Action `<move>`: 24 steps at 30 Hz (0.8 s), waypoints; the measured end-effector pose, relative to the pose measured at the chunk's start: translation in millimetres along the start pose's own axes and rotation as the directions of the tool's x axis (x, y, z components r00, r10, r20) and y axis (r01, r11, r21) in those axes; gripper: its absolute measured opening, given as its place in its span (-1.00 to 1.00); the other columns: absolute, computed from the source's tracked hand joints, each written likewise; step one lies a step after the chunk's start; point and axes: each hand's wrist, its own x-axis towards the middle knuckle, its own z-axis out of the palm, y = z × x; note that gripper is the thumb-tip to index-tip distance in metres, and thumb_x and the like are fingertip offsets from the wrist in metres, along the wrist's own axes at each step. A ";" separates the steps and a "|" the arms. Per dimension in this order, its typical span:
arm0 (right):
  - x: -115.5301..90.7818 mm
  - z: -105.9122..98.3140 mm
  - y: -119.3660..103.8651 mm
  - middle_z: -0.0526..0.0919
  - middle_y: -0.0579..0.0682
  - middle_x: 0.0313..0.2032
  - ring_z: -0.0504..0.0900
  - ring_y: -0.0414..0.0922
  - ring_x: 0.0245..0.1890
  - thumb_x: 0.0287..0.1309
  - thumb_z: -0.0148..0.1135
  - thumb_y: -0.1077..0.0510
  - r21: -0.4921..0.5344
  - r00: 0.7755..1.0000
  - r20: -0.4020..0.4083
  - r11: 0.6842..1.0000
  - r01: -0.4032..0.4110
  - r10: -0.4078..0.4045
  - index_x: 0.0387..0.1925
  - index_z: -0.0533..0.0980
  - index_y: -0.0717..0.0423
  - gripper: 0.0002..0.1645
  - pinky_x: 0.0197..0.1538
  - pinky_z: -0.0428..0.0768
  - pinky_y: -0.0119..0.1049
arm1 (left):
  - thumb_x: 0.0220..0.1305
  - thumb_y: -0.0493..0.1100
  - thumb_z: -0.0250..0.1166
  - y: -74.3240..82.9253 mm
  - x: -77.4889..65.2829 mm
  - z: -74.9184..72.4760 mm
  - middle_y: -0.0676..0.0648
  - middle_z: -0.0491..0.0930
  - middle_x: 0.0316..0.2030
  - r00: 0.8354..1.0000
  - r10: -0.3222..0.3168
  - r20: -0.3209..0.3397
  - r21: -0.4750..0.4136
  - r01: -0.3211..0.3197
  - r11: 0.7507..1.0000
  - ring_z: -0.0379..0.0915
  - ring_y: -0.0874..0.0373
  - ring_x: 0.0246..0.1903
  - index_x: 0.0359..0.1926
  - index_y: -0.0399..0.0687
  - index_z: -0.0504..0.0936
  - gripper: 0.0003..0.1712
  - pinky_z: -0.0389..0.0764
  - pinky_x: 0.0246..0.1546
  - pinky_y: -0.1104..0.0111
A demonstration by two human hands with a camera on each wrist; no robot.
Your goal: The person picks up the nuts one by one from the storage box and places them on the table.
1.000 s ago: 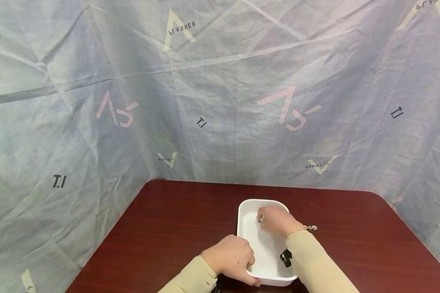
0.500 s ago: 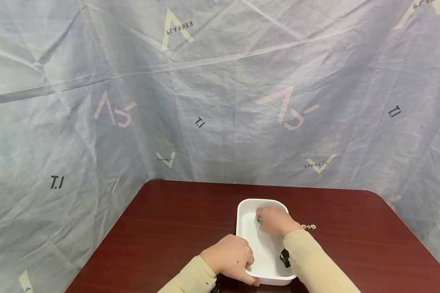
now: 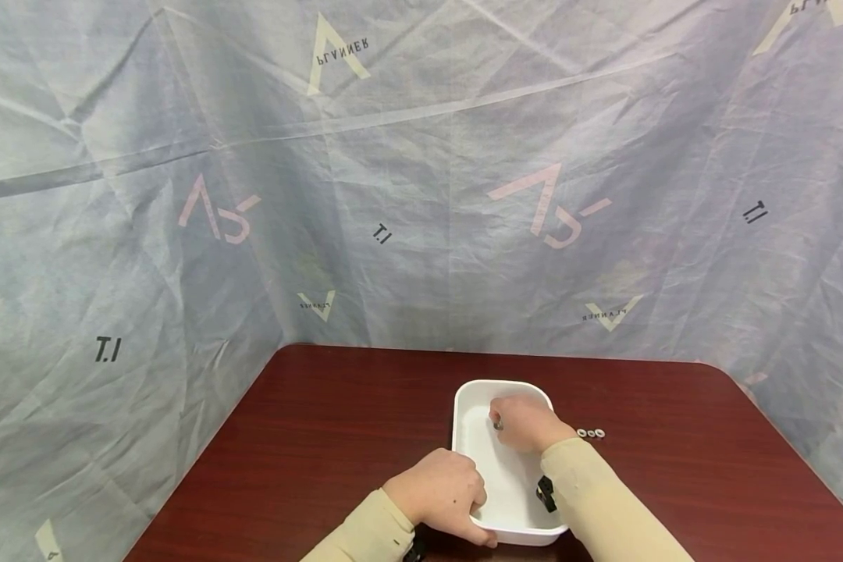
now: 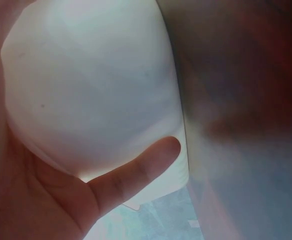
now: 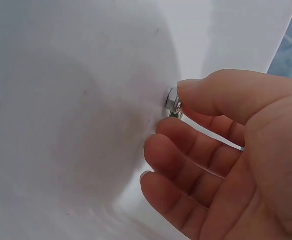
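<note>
Metal piece [image 5: 172, 101] partly hidden (by right hand [image 3: 525, 424]), table [image 3: 351, 429] cut off

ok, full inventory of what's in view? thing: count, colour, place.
Table: 1, dark red, under everything
Fabric backdrop: panel count unclear, grey-blue with yellow, pink and black prints, behind and beside the table
Rectangular tray: 1, white, on the table
Metal hex fastener: at least 1, silver, pinched in the right hand
Small rings: 3, whitish, in a row on the table, right of the tray
Black wrist devices: 2, black, one at each wrist, partly hidden
Sleeves: 2, cream, on both forearms
Hands: 2, bare; left hand grips the tray's near left corner, right hand is inside the tray
</note>
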 end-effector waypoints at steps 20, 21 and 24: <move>2.9 5.9 3.2 0.38 -0.17 -0.61 0.35 -0.17 -0.54 -0.04 0.35 0.34 0.005 0.999 0.006 1.000 0.031 -0.031 -0.58 0.40 -0.06 -0.68 -0.40 0.41 -0.22 | -0.03 0.59 0.28 -0.1 -0.2 1.4 0.27 0.28 -0.78 1.000 0.009 -0.016 0.025 -0.009 1.000 0.18 0.39 -0.71 -0.89 0.34 0.28 -0.31 0.21 -0.69 0.48; 2.8 5.8 3.1 0.38 -0.17 -0.62 0.34 -0.17 -0.55 -0.05 0.35 0.35 0.004 0.999 0.004 0.999 0.036 -0.036 -0.59 0.40 -0.06 -0.67 -0.40 0.40 -0.22 | -0.03 0.59 0.28 0.1 -0.2 1.4 0.27 0.28 -0.79 1.000 0.009 -0.019 0.026 -0.008 1.000 0.17 0.39 -0.72 -0.89 0.34 0.27 -0.31 0.21 -0.69 0.48; 2.3 5.6 2.6 0.37 -0.18 -0.63 0.33 -0.17 -0.56 -0.07 0.34 0.35 -0.001 0.999 0.000 0.999 0.053 -0.053 -0.61 0.39 -0.06 -0.67 -0.40 0.38 -0.23 | -0.05 0.60 0.29 0.9 -0.7 1.1 0.28 0.27 -0.80 1.000 0.004 -0.026 0.026 -0.003 1.000 0.16 0.39 -0.73 -0.90 0.34 0.27 -0.31 0.19 -0.70 0.48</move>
